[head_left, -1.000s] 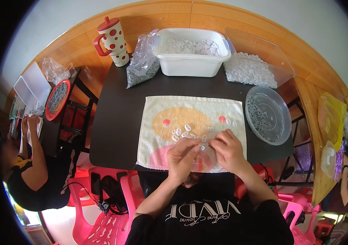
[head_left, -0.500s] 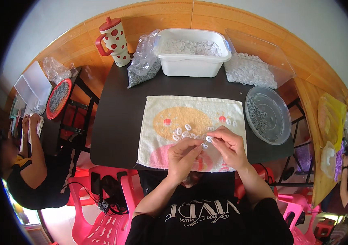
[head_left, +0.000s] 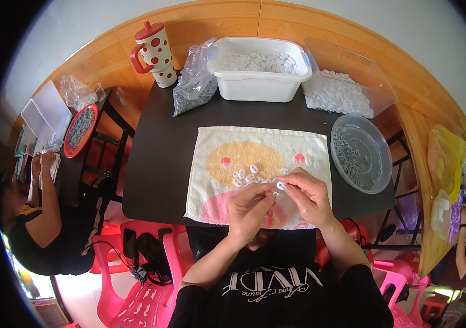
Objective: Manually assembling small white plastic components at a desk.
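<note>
My right hand (head_left: 307, 194) pinches a small white oval plastic piece (head_left: 281, 186) between thumb and fingertips, over the towel. Close beside it, my left hand (head_left: 248, 210) has thumb and forefinger brought together at the piece's left side. Whatever those left fingertips hold is too small to make out. Several more white oval pieces (head_left: 250, 178) lie loose on the cream towel (head_left: 205, 180) just beyond my hands. A few others rest at the towel's right side, past my right hand. The towel has yellow and pink prints.
Along the dark table's (head_left: 154, 147) back stand a spotted tumbler (head_left: 159, 60), a bag of grey bits (head_left: 195, 87), a white tub (head_left: 260, 85) and a clear box of white pieces (head_left: 339, 95). A round clear tray (head_left: 361, 156) sits right. Another person works at left.
My left fingertips have shifted slightly up and right, closer to the white piece. The right hand keeps its pinch in nearly the same place. The whole view has shifted a little.
</note>
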Tool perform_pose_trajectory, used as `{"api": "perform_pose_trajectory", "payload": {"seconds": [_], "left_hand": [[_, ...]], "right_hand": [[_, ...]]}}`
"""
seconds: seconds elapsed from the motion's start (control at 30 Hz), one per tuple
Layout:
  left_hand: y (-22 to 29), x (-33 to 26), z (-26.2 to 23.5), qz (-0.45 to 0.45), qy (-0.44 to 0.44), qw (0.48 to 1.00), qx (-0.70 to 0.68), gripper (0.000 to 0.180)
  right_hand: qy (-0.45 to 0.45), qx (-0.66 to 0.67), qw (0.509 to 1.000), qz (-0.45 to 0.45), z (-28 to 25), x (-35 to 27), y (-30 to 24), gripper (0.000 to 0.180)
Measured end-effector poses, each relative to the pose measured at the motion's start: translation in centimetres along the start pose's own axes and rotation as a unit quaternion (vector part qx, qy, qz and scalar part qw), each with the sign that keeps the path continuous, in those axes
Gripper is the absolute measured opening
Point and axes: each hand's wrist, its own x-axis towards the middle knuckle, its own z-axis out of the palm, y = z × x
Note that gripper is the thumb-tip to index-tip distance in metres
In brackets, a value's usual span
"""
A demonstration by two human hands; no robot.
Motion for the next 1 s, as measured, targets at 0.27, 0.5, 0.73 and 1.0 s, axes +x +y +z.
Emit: {"api": "perform_pose_trajectory", "payload": {"seconds": [0.27, 0.5, 0.73, 1.0], "left_hand": [[0.3, -0.2, 0.7, -0.002, 0.037, 0.999, -0.001, 0.027], [0.4, -0.7, 1.5, 0.026, 0.054, 0.998, -0.030, 0.027], [-0.7, -0.8, 0.9, 0.034, 0.050, 0.998, -0.023, 0.027], [0.2, -0.1, 0.0, -0.027, 0.007, 0.995, 0.093, 0.027]], "right_hand": [[-0.022, -0.045, 0.998, -0.038, -0.2, 0.0, -0.3, 0.025], [-0.010, -0.095, 0.992, -0.083, 0.6, -0.5, -0.4, 0.032], [-0.027, -0.152, 0.982, -0.108, 0.4, -0.7, -0.5, 0.046], [-0.021, -0.172, 0.978, -0.116, 0.3, -1.3, 1.0, 0.050]]}}
